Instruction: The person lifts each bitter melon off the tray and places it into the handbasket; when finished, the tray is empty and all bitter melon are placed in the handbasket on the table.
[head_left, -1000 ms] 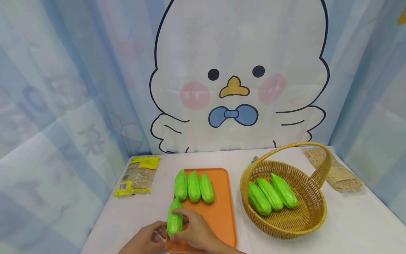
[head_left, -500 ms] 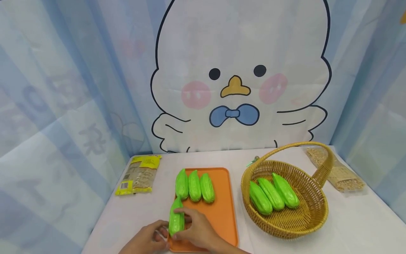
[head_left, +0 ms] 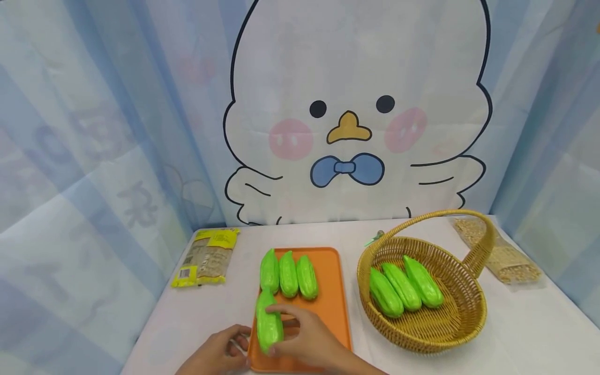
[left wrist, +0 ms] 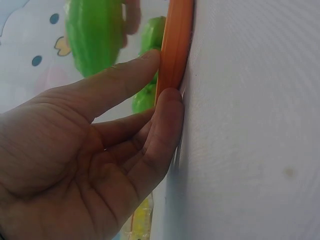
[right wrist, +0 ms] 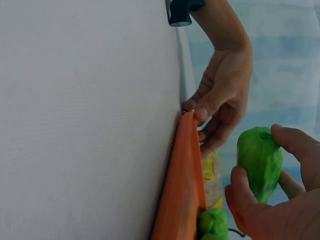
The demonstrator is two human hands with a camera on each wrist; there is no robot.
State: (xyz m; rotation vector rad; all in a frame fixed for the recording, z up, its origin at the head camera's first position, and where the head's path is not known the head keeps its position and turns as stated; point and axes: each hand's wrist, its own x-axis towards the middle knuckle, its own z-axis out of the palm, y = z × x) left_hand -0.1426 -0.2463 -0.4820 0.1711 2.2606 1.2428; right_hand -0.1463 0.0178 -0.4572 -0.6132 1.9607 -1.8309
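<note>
White bench [head_left: 515,323] bearing a wicker basket [head_left: 461,323] with three green gourds, and an orange tray [head_left: 330,307] with a row of three more. The right hand [head_left: 307,341] grips a fourth green toy gourd [head_left: 269,324] between thumb and curled fingers, now lifted above the tray's near-left part, farther right than before. The left hand [head_left: 220,354] stays at the tray's near-left edge, thumb and fingertips [left wrist: 167,107] pinching its rim.
</note>
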